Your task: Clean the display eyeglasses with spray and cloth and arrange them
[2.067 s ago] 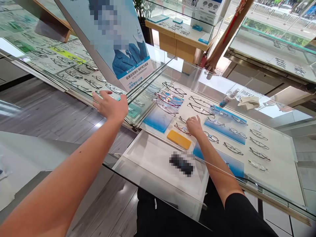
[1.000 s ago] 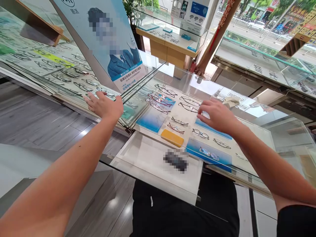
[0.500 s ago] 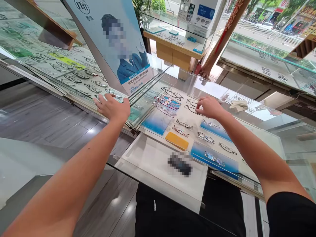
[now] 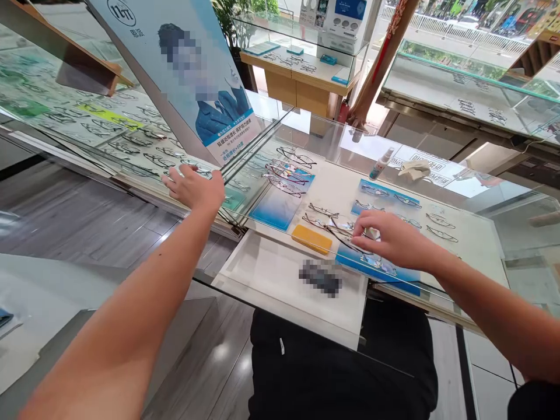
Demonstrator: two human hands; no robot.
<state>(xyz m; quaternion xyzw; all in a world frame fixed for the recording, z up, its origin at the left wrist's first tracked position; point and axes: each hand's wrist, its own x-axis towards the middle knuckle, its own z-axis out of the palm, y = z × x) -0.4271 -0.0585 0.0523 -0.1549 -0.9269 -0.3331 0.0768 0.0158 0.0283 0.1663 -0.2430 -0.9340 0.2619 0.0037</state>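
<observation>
My left hand (image 4: 192, 188) lies flat with fingers spread on the glass top of the left display counter (image 4: 109, 134). My right hand (image 4: 389, 239) is pinched on a thin dark-framed pair of glasses (image 4: 339, 227), held just above the pulled-out white display tray (image 4: 271, 274). Rows of other glasses (image 4: 289, 172) lie on the tray and its blue mats (image 4: 275, 207). A yellow case (image 4: 311, 239) sits just left of the held glasses.
A spray bottle (image 4: 380, 164) and a crumpled cloth (image 4: 413, 169) rest on the glass top at the far side. A tall poster (image 4: 196, 76) leans on the left counter. More glass cases stand behind. A dark object (image 4: 320, 277) lies on the tray's front.
My right hand reached to the far row of glasses, closed on a pair and drew it back toward me. That far spot is now bare. My left hand stayed put.
</observation>
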